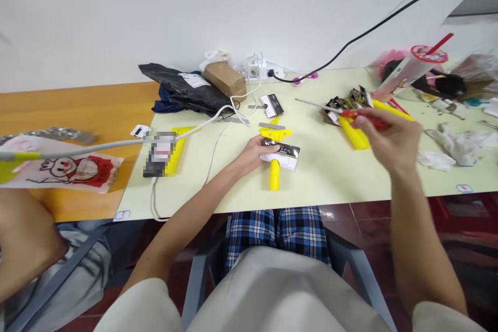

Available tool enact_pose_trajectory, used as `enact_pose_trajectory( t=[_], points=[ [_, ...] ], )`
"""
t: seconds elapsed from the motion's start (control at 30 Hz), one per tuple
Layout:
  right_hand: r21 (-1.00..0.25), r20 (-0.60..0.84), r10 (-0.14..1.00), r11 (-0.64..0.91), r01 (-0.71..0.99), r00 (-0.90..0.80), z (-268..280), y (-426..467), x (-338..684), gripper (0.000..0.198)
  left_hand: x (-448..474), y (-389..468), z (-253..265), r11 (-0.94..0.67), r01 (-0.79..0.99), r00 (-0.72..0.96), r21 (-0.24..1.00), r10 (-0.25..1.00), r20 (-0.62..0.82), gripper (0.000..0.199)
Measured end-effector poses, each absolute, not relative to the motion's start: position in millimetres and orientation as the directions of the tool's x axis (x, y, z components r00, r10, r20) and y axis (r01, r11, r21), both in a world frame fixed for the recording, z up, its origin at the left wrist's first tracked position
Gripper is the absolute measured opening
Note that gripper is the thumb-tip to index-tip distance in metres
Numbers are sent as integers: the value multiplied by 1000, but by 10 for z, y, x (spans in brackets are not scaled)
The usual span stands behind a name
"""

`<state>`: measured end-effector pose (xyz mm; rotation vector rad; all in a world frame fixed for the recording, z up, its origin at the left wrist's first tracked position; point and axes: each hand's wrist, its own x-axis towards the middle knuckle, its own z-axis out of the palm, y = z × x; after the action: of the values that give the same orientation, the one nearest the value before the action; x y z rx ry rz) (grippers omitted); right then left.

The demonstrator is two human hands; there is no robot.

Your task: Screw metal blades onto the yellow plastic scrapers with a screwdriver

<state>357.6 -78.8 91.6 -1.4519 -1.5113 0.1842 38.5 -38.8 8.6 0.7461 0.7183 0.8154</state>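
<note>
My left hand is closed on a yellow scraper, its handle pointing toward me. A black-and-white label card lies across the scraper under my thumb. A flat metal blade is at the scraper's head. Raised to the right, my right hand grips a red-handled screwdriver, the shaft pointing left, its tip apart from the scraper. Behind the scraper are another card and a loose blade. More yellow scrapers lie with crumpled cards near my right hand.
Another yellow scraper lies left, beside a white cable. Behind are a black plastic bag, a brown box and a power strip. A drink cup and tissues are right; another person's arm is left.
</note>
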Motion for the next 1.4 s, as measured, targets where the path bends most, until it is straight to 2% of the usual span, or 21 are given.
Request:
enact_pose_trajectory(
  t=[0.07, 0.13, 0.27, 0.4, 0.53, 0.6, 0.73, 0.83, 0.93, 1.1, 1.2, 1.3, 1.4],
  points=[
    [-753, 461, 836, 191, 630, 298, 534, -862, 3615, 33, 404, -512, 129, 443, -416, 453, 795, 858, -241, 52],
    [-763, 432, 849, 164, 626, 305, 226, -933, 3603, 38, 405, -699, 178, 397, -463, 385, 792, 895, -223, 51],
    [-629, 468, 869, 201, 751, 160, -101, -1010, 3540, 38, 314, -1145, 289, 300, -512, 269, 805, 946, -181, 51],
    [-522, 459, 888, 277, 806, -8, -89, -886, 3439, 36, 129, -1423, 377, 193, -530, 150, 826, 980, -132, 54],
    [-435, 458, 877, 367, 823, -149, 156, -434, 2945, 38, -15, -1467, 314, 169, -495, 72, 852, 986, -153, 56],
    [-401, 367, 874, 457, 794, -317, 266, -82, 2499, 33, -51, -1460, 225, 174, -487, 42, 856, 983, -176, 56],
    [-412, 210, 844, 534, 739, -493, 287, 671, 1591, 24, -103, -1479, 60, 176, -482, 19, 858, 982, -190, 55],
    [-451, 110, 835, 525, 722, -539, 173, 1043, 1231, 23, -146, -1507, 14, 179, -485, 27, 856, 981, -190, 54],
    [-515, 68, 828, 507, 692, -556, 79, 1159, 1212, 14, -168, -1506, 18, 199, -475, 50, 857, 979, -200, 53],
    [-641, 150, 842, 482, 597, -519, 131, 948, 1614, 8, -157, -1360, 38, 257, -441, 140, 860, 966, -218, 51],
    [-738, 200, 869, 437, 514, -452, 211, 717, 1948, 22, -108, -1123, 62, 323, -402, 221, 857, 942, -251, 52],
    [-907, 142, 901, 284, 311, -409, 249, 510, 2260, 43, 16, -775, 98, 412, -359, 347, 837, 892, -290, 52],
    [-977, 81, 930, 146, 158, -359, 212, 397, 2499, 50, 190, -398, 122, 462, -290, 457, 838, 836, -303, 54]
  ],
)
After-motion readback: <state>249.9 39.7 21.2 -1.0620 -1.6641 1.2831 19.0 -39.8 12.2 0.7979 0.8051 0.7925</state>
